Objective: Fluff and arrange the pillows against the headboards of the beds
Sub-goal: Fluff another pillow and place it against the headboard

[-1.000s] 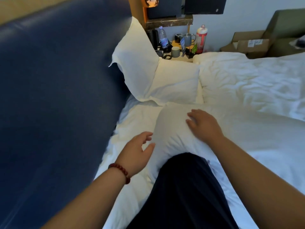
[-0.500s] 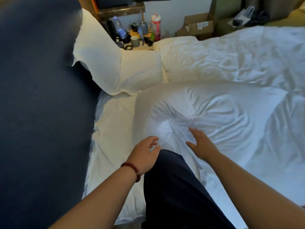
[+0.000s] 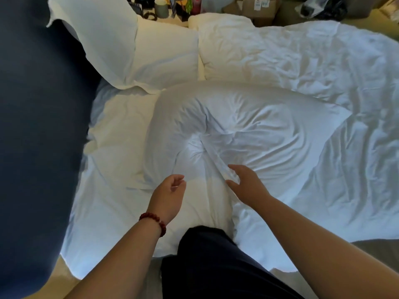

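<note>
A large white pillow [image 3: 248, 134] lies flat on the bed in front of me, dented and creased in its middle. My right hand [image 3: 246, 185] hovers at its near edge, fingers relaxed and touching a raised fold of the pillowcase. My left hand [image 3: 169, 196], with a red bead bracelet at the wrist, floats just left of it, fingers loosely curled and holding nothing. Two more white pillows [image 3: 121, 46] lean by the dark blue padded headboard [image 3: 41, 117] at the upper left. My dark trouser leg presses against the bed's near side.
A rumpled white duvet [image 3: 302, 61] covers the right of the bed. A nightstand [image 3: 166, 9] crowded with cups and bottles stands beyond the pillows. Cardboard boxes [image 3: 259, 7] and a dark bag sit on the floor at the far right.
Both hands have lifted off the pillow and drawn back toward me. My view has tilted down and pulled away, so the whole pillow now shows with a dent where my right hand pressed.
</note>
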Tool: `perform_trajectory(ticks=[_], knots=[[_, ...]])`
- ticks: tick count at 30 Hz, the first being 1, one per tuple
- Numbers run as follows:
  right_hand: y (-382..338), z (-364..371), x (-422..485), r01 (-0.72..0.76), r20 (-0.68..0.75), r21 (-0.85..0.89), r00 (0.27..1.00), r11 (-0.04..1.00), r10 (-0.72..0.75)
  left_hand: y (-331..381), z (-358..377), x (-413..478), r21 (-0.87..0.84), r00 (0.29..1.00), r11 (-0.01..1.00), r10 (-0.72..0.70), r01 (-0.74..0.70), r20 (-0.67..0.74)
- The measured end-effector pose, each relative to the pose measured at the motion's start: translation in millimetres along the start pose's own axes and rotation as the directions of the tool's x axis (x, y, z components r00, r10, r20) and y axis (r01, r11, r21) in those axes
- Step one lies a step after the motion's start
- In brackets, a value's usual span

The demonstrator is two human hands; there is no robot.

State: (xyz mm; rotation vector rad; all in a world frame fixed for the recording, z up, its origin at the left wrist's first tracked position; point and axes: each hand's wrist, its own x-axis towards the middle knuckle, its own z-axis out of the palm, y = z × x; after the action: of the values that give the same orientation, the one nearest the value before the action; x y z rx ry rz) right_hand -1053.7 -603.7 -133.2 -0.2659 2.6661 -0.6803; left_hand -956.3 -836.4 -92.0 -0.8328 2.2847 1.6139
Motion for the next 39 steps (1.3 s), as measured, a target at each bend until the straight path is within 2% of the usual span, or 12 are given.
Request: perform_trajectory(ticks=[5, 8, 13, 16, 18, 20, 22, 26, 29, 33, 36, 39], knots=[[18.3, -5.5, 21.2, 0.025, -0.023, -0.294, 0.999, 0.955, -0.033, 0.3, 12.6, -2.7, -0.031, 0.998, 1.0, -0.003, 0.002, -0.059], [34.4, -2.8, 33.7, 0.112, 0.019, -0.416, 0.993, 0.902, -0.114, 1.1, 20.6, -5.7, -0.054, 0.996, 0.998, -0.029, 0.024, -0.084], [47.0, -7.7, 48.3, 0.306, 0.178, -0.408, 0.951, 0.86, -0.253, 14.7, 64.7, 0.6, -0.241, 0.98, 0.959, -0.176, 0.149, -0.094], [49.8, -31.6, 42.5, 0.404, 0.159, -0.285, 0.914, 0.869, -0.373, 26.3, 111.9, 14.5, -0.419, 0.953, 0.868, -0.302, 0.266, -0.022], [53.2, -55.6, 42.5, 0.506, 0.023, -0.261, 0.855, 0.822, -0.519, 35.6, 143.4, 33.2, -0.535, 0.933, 0.783, -0.358, 0.317, 0.03], [59.2, -82.0, 52.9, 0.574, -0.063, -0.316, 0.782, 0.756, -0.62, 46.1, 170.1, 59.0, -0.587, 0.93, 0.744, -0.366, 0.32, 0.043], [66.3, -104.8, 68.7, 0.596, -0.039, -0.385, 0.752, 0.705, -0.658, 52.9, 191.9, 83.8, -0.616, 0.91, 0.709, -0.414, 0.342, 0.029], [91.7, -118.5, 86.4, 0.635, 0.091, -0.527, 0.702, 0.564, -0.706, 39.2, 224.4, 109.7, -0.761, 0.822, 0.521, -0.568, 0.387, 0.029], [112.5, -112.5, 88.4, 0.628, 0.038, -0.501, 0.703, 0.595, -0.71, 29.5, 229.6, 109.3, -0.73, 0.82, 0.601, -0.564, 0.326, -0.099], [127.3, -103.4, 83.9, 0.634, 0.04, -0.478, 0.707, 0.608, -0.706, 26.4, 240.2, 70.6, -0.751, 0.742, 0.649, -0.563, 0.124, -0.364], [132.5, -99.9, 72.8, 0.626, 0.056, -0.477, 0.721, 0.616, -0.69, 23.1, 255.3, 29.0, -0.768, 0.724, 0.637, -0.56, 0.066, -0.403], [138.6, -97.2, 57.3, 0.612, 0.081, -0.492, 0.74, 0.618, -0.668, 21.9, 260.5, 1.0, -0.757, 0.724, 0.65, -0.554, 0.068, -0.411]])
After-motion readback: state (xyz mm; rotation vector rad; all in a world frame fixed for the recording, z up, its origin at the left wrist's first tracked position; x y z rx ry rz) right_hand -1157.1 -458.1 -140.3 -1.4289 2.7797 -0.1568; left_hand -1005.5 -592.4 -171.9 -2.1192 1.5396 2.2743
